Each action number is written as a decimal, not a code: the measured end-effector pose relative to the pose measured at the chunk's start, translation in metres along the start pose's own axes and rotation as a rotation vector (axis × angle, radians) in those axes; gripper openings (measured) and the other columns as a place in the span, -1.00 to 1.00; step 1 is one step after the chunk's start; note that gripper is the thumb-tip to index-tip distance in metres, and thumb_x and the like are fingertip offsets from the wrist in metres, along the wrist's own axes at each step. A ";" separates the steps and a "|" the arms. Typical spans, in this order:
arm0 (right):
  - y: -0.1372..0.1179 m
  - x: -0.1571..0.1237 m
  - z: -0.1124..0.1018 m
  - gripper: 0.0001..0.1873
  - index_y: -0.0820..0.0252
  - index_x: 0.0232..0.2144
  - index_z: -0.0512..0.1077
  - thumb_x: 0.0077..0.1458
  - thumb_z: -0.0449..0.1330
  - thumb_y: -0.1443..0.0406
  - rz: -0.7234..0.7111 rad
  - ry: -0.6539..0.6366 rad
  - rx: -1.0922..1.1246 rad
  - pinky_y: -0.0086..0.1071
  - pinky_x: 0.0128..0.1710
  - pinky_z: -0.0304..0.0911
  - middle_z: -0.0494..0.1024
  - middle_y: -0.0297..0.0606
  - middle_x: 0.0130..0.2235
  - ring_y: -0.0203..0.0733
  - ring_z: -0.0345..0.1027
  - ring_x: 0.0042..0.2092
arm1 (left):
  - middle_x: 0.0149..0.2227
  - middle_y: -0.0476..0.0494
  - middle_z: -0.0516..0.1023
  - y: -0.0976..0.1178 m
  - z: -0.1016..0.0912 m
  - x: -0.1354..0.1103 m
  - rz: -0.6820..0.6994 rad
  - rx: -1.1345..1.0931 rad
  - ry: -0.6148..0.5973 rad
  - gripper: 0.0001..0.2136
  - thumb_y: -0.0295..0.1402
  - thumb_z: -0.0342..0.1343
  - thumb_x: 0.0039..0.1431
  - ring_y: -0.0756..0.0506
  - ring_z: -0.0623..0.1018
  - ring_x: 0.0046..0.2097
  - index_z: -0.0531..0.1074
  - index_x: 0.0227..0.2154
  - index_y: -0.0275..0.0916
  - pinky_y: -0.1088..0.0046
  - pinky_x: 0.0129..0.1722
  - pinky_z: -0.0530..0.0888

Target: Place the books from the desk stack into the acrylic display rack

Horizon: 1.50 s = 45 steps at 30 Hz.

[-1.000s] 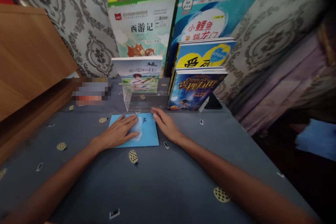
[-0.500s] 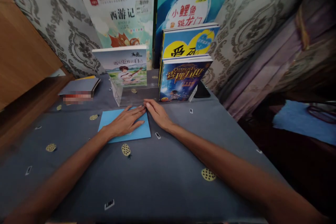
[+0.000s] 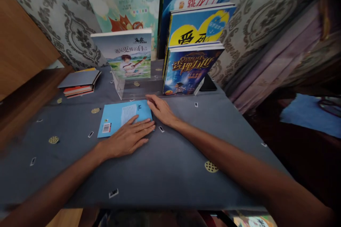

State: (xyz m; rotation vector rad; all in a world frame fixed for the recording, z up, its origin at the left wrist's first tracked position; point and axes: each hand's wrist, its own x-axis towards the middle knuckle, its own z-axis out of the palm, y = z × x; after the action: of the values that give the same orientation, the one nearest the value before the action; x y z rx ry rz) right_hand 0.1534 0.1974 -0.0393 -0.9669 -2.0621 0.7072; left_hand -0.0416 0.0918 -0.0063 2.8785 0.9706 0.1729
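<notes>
A light blue book [image 3: 114, 116] lies flat on the grey tablecloth, a barcode and a block of text showing on its upper face. Across its lower right edge rests my left hand [image 3: 130, 136], palm down with the fingers stretched out. My right hand [image 3: 161, 110] lies at the book's right edge, its fingers extended and the fingertips by the upper right corner. Just behind the book stands a clear acrylic book stand [image 3: 141, 90]. It holds a book with a guitar player on its cover [image 3: 129, 58] and a dark blue book [image 3: 189, 72].
A small stack of books [image 3: 80, 81] sits at the left. Taller books, one pale green [image 3: 125, 3] and one yellow and blue [image 3: 198, 25], stand at the back. A dark flat object [image 3: 209, 84] lies behind the stand's right end. Patterned curtains [image 3: 71, 28] hang behind.
My left hand has slid toward me, from the middle of the blue book to its lower right edge, uncovering the text and barcode. My right hand stays at the right edge. The view has tilted down.
</notes>
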 end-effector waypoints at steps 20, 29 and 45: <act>-0.018 -0.009 0.005 -0.59 0.19 0.14 0.39 0.31 -0.02 0.30 -0.066 -0.223 -0.392 0.16 0.24 0.16 0.35 -0.02 0.28 0.12 0.13 0.35 | 0.32 -0.04 0.32 -0.007 -0.008 -0.099 -0.163 0.081 0.175 -0.48 -0.32 -0.14 0.47 -0.07 0.32 0.33 -0.08 0.41 0.00 0.13 0.36 0.26; -0.018 -0.007 0.003 -0.58 0.20 0.13 0.41 0.30 0.00 0.29 -0.095 -0.221 -0.386 0.16 0.26 0.11 0.37 0.00 0.27 0.12 0.15 0.34 | 0.29 -0.05 0.37 -0.015 -0.011 -0.135 -0.287 0.060 0.248 -0.55 -0.33 -0.06 0.43 -0.11 0.42 0.27 0.16 0.33 0.02 0.08 0.29 0.37; -0.082 0.019 0.065 -0.50 0.24 0.28 0.24 0.39 -0.01 0.19 -0.366 -0.545 -0.434 0.06 0.39 -0.06 0.21 -0.02 0.37 -0.02 -0.01 0.41 | 0.22 -0.12 0.46 -0.013 -0.005 -0.131 -0.323 0.042 0.333 -0.59 -0.36 -0.05 0.41 -0.14 0.50 0.21 0.29 0.27 0.00 0.01 0.26 0.38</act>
State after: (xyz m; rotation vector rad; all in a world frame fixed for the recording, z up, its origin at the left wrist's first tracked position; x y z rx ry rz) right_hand 0.0600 0.1556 -0.0101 -0.6205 -2.8593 0.3513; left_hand -0.1532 0.0226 -0.0126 2.7281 1.4920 0.6240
